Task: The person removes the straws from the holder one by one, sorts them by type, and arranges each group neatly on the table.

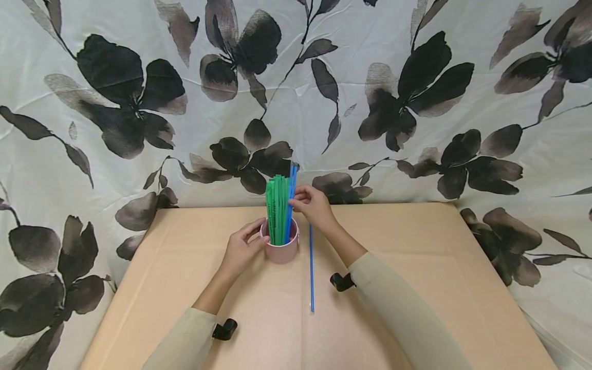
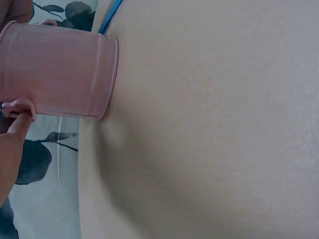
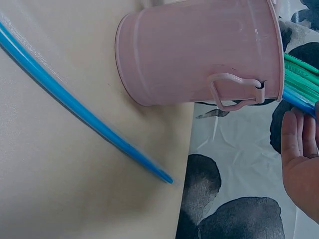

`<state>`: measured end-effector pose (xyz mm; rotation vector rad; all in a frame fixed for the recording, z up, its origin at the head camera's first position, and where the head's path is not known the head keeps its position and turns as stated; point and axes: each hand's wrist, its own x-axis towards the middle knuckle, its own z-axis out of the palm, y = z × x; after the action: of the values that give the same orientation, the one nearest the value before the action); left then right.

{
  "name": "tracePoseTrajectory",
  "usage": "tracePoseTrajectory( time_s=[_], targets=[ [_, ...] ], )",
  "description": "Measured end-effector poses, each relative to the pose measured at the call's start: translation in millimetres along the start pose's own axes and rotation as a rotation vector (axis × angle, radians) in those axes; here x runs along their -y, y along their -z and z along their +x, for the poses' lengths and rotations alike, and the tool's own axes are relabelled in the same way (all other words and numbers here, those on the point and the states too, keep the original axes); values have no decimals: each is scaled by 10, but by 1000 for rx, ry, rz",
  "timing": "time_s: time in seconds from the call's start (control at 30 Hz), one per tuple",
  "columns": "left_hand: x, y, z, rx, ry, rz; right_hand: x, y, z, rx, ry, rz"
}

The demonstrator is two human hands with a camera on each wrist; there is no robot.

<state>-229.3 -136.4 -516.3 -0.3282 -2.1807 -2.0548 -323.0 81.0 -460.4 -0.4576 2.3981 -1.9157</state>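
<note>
Two forearms in pale sleeves (image 1: 398, 303) reach from the near edge of the tabletop (image 1: 407, 241) toward the middle of its far edge, where a pink bucket (image 1: 282, 254) stands upright. The left hand (image 1: 241, 247) grips the bucket's left side, thumb and fingers bent about the rim and side handle. The right hand (image 1: 315, 206) is raised above the bucket's right side, fingertips curled in to pinch the blue sticks (image 1: 290, 213); these stand in the bucket with their upper part at the fingertips. Green sticks (image 1: 277, 210) stand bunched just left of them. A loose blue stick (image 1: 312, 272) lies right of the bucket, running from near the far edge toward the near edge.
</note>
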Motion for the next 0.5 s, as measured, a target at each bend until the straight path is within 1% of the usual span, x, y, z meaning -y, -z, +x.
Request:
tracePoseTrajectory(
  time_s=[0.3,0.5],
  targets=[
    [24,-21,-4,5,-2,-2,40,65,-17,-33,48,43],
    [5,-18,-11,-9,-6,-15,124,135,1,-38,85,85]
  ],
)
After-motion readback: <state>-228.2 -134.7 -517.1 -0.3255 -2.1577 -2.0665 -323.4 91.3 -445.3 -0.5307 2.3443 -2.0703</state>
